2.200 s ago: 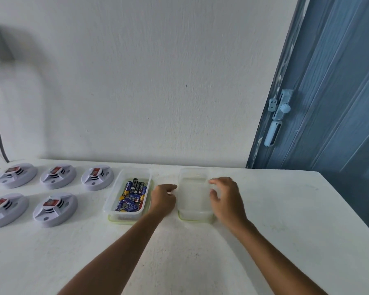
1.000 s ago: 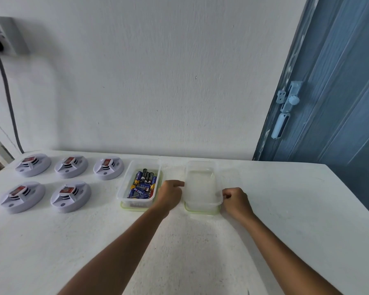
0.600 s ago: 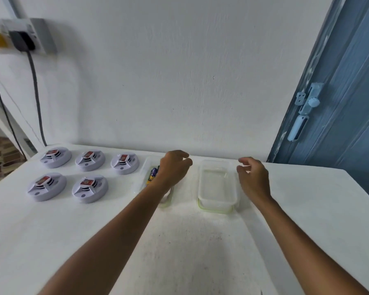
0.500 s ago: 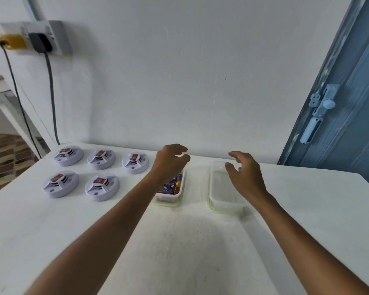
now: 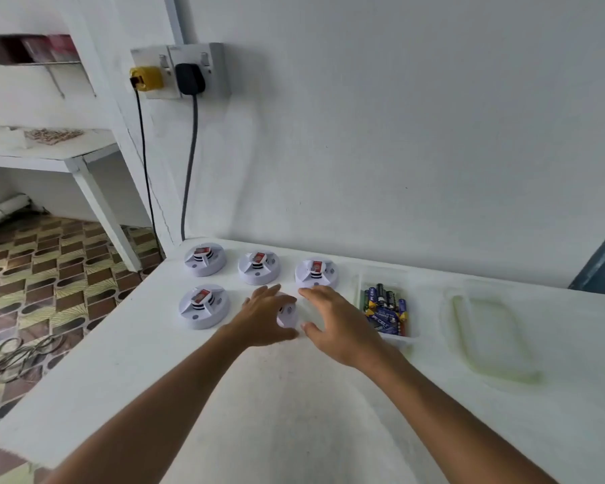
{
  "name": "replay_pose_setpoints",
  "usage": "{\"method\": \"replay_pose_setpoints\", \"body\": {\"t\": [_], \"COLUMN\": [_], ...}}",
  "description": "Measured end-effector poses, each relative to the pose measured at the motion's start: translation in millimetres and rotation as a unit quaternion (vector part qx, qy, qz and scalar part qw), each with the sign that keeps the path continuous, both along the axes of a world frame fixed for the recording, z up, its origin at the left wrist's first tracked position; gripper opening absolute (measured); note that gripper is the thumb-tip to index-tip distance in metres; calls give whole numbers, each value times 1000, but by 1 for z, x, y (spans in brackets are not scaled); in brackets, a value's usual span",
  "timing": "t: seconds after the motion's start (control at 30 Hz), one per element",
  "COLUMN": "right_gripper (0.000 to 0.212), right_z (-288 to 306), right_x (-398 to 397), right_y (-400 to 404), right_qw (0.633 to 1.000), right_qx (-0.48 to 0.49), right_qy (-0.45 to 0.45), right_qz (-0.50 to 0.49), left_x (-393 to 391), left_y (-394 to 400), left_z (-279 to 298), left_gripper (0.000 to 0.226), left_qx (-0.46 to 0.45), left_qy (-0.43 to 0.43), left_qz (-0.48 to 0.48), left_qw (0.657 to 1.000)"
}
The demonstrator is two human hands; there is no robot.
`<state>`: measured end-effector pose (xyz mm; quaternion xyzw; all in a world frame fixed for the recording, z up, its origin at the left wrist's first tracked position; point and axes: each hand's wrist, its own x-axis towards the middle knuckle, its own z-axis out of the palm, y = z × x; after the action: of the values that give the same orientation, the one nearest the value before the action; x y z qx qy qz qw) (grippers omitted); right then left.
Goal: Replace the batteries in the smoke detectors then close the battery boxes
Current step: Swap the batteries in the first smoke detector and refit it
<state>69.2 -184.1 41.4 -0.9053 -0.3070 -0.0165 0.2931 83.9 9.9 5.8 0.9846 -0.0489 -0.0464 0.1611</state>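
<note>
Both hands (image 5: 294, 319) now at detector (image 5: 287, 314)

detectors (image 5: 204, 306): glossy plastic | table (image 5: 294, 413): matt, rough | box (image 5: 489, 338): clear plastic

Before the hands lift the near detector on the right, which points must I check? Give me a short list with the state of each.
1. Left hand on the detector: ok, it covers the top, fingers spread.
2. Right hand ready: ok, open beside the detector; contact cannot tell.
3. Firm grip: not ok, no fingers curl round it yet.
4. Battery cover state: cannot tell, the hands hide it.
5. New batteries at hand: ok, in the open box right of the hands.
6. Neighbour detectors apart: ok, gaps show around them.
</note>
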Motion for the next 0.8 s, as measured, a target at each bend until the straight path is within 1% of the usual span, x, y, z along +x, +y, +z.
{"method": "replay_pose_setpoints", "body": {"t": [0.1,0.17,0.23,0.27,0.33,0.37,0.4,0.43,0.5,0.53,0.57,0.6,0.63,0.7,0.8], "right_gripper": [55,54,52,51,47,45,44,43,44,47,52,57,62,67,68], "right_z": [-10,-15,-20,-22,-25,-27,-28,-28,-27,-27,-28,-27,-27,-24,-17], "right_x": [-4,-7,-6,-5,-3,-2,-2,-2,-1,-1,-1,0,1,3,8], "right_y": [17,22,24,25,25,26,28,31,40,45,49,52,54,56,54], "right_qw": [999,998,995,992,983,977,973,969,962,958,956,954,953,952,941], "right_qx": [24,42,67,87,138,159,175,190,218,231,240,241,238,227,234], "right_qy": [31,46,59,67,82,85,89,94,113,121,127,129,131,143,196], "right_qz": [-13,-26,-46,-61,-95,-109,-120,-126,-121,-116,-116,-122,-131,-147,-144], "left_x": [6,7,8,8,6,3,1,-2,-7,-9,-12,-14,-16,-18,-21], "left_y": [4,5,8,9,8,7,5,4,6,8,8,7,7,6,8], "left_z": [-7,-8,-12,-12,-6,1,7,11,16,16,18,20,22,23,23], "left_gripper": [76,75,74,73,70,70,69,68,57,49,42,38,37,39,42], "left_qx": [30,25,-2,-40,-175,-261,-352,-440,-595,-653,-693,-718,-737,-758,-759], "left_qy": [4,0,-13,-28,-54,-45,-20,15,98,126,138,139,142,151,156], "left_qz": [-15,-14,-7,-2,17,39,62,83,97,89,87,95,98,88,85], "left_qw": [999,1000,1000,999,983,963,934,894,792,742,702,675,653,629,627]}}
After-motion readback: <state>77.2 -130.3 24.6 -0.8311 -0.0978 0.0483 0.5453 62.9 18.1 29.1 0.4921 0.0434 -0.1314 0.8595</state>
